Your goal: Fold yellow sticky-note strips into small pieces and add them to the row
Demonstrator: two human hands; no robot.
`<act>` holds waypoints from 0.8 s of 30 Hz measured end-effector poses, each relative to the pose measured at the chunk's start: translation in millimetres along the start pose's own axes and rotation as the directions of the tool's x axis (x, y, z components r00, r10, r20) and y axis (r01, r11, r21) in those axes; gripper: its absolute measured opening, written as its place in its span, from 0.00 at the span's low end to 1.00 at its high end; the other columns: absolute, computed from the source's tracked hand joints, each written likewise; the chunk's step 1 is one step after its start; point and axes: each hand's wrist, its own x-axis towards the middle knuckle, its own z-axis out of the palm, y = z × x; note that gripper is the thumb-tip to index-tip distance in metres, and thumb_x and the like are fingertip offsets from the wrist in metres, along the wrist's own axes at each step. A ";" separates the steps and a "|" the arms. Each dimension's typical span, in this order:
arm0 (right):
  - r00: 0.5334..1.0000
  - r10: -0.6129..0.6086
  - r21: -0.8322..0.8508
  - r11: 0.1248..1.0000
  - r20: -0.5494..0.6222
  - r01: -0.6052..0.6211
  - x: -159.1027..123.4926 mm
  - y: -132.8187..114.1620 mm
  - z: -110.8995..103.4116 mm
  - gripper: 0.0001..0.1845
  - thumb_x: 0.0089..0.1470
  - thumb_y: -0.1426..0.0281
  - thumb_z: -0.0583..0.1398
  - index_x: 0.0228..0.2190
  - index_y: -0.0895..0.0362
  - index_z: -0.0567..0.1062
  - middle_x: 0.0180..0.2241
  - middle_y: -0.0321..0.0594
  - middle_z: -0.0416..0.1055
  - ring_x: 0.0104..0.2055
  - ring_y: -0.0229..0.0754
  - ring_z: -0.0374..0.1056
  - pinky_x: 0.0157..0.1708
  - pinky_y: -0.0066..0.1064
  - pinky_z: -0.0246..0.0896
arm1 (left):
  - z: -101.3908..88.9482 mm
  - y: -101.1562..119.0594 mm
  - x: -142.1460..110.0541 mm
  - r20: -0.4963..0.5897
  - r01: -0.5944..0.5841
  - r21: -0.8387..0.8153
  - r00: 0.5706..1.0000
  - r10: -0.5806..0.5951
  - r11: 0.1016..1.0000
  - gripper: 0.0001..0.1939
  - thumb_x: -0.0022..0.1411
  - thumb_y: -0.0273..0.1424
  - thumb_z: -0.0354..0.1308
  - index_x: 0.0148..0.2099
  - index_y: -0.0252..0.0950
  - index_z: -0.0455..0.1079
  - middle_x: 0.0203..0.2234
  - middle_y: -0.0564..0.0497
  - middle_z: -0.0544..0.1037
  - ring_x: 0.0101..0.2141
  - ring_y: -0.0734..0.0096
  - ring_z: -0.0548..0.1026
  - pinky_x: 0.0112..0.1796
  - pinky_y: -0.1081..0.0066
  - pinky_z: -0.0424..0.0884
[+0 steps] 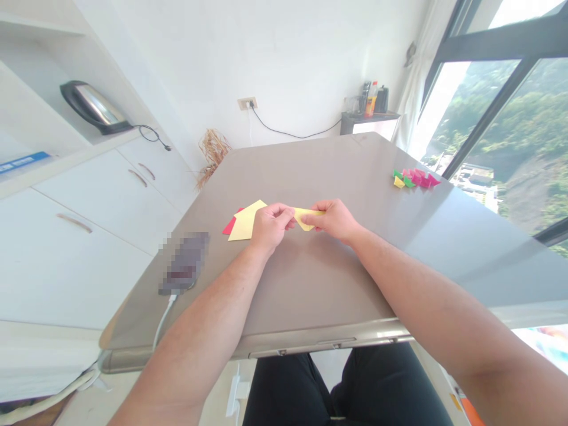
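A small folded piece of yellow paper [304,223] is held just above the table between both hands. My left hand [271,225] pinches its left end with thumb and fingers. On the right end, my right hand [332,219] grips it, the thumb lying across the front. Part of the folded paper is hidden behind the fingers. Beside my left hand lie flat sheets of pale yellow paper [245,223], partly covered by that hand. A red sheet [229,226] sticks out from under them.
Several small folded paper pieces [417,178] in pink, green and yellow sit at the table's [310,284] right side. A blurred phone-like object [185,263] with a white cable [164,319] lies at the left. A kettle [95,107] stands on the left-hand shelf.
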 end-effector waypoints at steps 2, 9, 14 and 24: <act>1.000 -0.018 0.057 0.998 -0.006 0.018 -0.1 -0.5 0.2 0.09 0.45 0.65 0.69 0.31 0.56 0.81 0.27 0.38 0.77 0.27 0.36 0.69 0.28 0.27 0.67 | -0.2 -0.4 0.8 -0.082 -0.021 0.036 0.996 0.024 0.999 0.09 0.57 0.36 0.63 0.29 0.36 0.75 0.21 0.52 0.77 0.23 0.73 0.73 0.28 0.72 0.68; 0.990 -0.058 0.160 0.984 -0.130 0.078 0.7 -1.5 1.5 0.12 0.48 0.71 0.65 0.37 0.59 0.81 0.22 0.37 0.76 0.25 0.38 0.72 0.31 0.30 0.70 | 3.5 2.6 -2.4 0.062 0.112 -0.256 0.993 -0.100 0.960 0.14 0.53 0.39 0.69 0.38 0.35 0.77 0.32 0.48 0.81 0.32 0.68 0.78 0.30 0.71 0.70; 0.978 -0.132 -0.026 0.991 -0.160 0.130 -0.7 3.5 5.0 0.19 0.48 0.68 0.64 0.43 0.53 0.83 0.23 0.34 0.74 0.27 0.38 0.70 0.31 0.32 0.67 | 10.6 4.9 -7.5 0.152 0.215 -0.239 0.971 -0.182 0.947 0.16 0.49 0.35 0.71 0.38 0.32 0.77 0.32 0.46 0.81 0.32 0.66 0.78 0.29 0.70 0.70; 0.860 -0.463 -0.282 0.872 -0.214 0.399 2.2 14.1 10.8 0.11 0.52 0.68 0.62 0.36 0.50 0.85 0.35 0.39 0.79 0.32 0.40 0.71 0.37 0.34 0.68 | 15.9 3.0 -7.7 0.058 0.176 -0.226 0.984 -0.167 0.958 0.13 0.47 0.33 0.70 0.35 0.32 0.78 0.32 0.45 0.82 0.33 0.64 0.78 0.30 0.68 0.73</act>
